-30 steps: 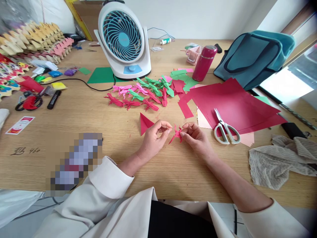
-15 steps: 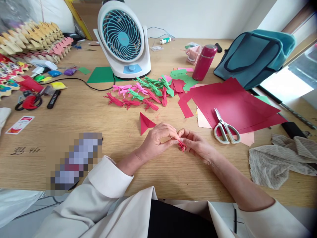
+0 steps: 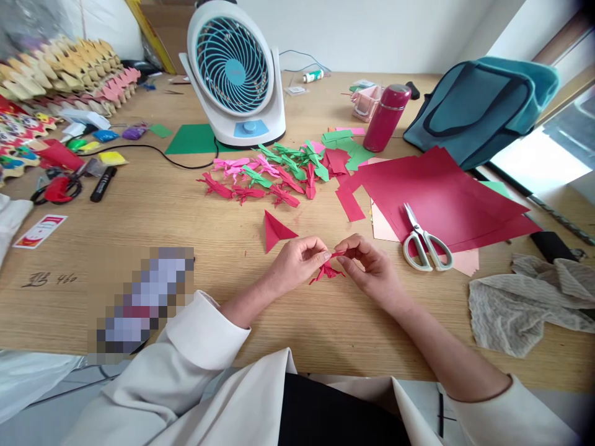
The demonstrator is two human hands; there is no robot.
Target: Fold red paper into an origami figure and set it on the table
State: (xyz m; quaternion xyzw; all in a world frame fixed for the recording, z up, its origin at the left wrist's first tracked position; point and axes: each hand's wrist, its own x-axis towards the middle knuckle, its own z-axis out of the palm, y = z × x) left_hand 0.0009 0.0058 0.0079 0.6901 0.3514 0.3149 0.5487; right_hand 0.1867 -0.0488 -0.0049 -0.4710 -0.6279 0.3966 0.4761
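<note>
Between my two hands is a small red folded paper figure (image 3: 326, 271) with thin pointed legs hanging down. My left hand (image 3: 302, 259) pinches it from the left with thumb and forefinger. From the right, my right hand (image 3: 367, 265) pinches its upper edge; part of the figure is hidden by the fingers. Just beyond my left hand lies a red folded paper triangle (image 3: 275, 232). Farther back are several finished-looking folded paper figures in red (image 3: 248, 194), green (image 3: 288, 162) and pink (image 3: 231, 165), grouped on the wooden table (image 3: 223, 241).
White-handled scissors (image 3: 421, 238) rest by red paper sheets (image 3: 446, 198) on the right. Behind stand a fan (image 3: 235, 68), a red flask (image 3: 387, 118) and a teal bag (image 3: 478, 105). A crumpled cloth (image 3: 515, 303) lies right; a black marker (image 3: 103, 184) lies left.
My hands have drawn slightly apart, and the right hand has turned and risen. More of the red paper figure now shows, its legs hanging below my fingers.
</note>
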